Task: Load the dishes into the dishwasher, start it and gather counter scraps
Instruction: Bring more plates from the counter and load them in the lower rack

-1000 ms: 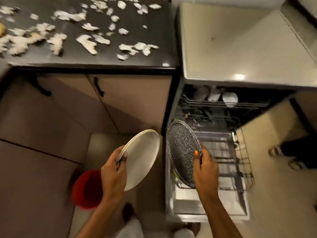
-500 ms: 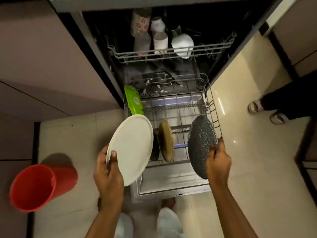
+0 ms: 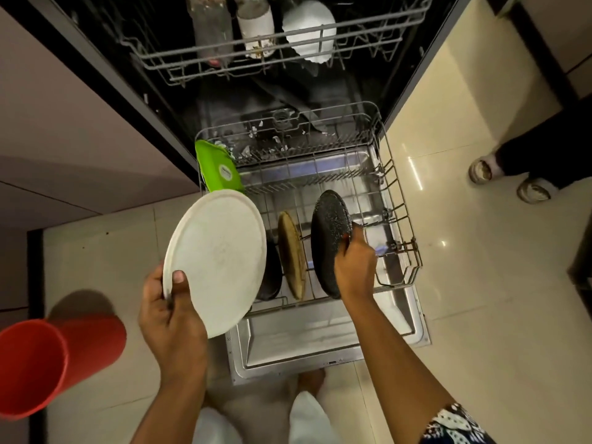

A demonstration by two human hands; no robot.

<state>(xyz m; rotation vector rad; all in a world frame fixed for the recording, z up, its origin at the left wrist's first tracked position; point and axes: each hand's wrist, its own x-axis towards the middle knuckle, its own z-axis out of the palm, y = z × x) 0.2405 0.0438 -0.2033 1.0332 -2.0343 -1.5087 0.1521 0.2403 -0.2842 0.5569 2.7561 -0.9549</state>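
The dishwasher stands open with its lower rack (image 3: 400, 200) pulled out over the door. My right hand (image 3: 355, 267) grips the edge of a black speckled plate (image 3: 330, 238), which stands on edge among the rack's tines. A brown plate (image 3: 291, 257) stands upright just left of it, and a dark dish (image 3: 270, 277) is partly hidden behind the white plate. My left hand (image 3: 169, 312) holds a white plate (image 3: 217, 261) by its rim, tilted, above the rack's left front corner. A green lid (image 3: 219, 168) leans at the rack's back left.
The upper rack (image 3: 352, 36) holds a glass, a cup and a white bowl. A red bucket (image 3: 41, 363) lies on the floor at my left. Another person's feet in sandals (image 3: 506, 179) stand on the tiled floor to the right. Cabinet fronts run along the left.
My view dropped from the counter with scraps to the open dishwasher. My right hand lowered the black speckled plate into the lower rack. The white plate in my left hand came closer to the rack.
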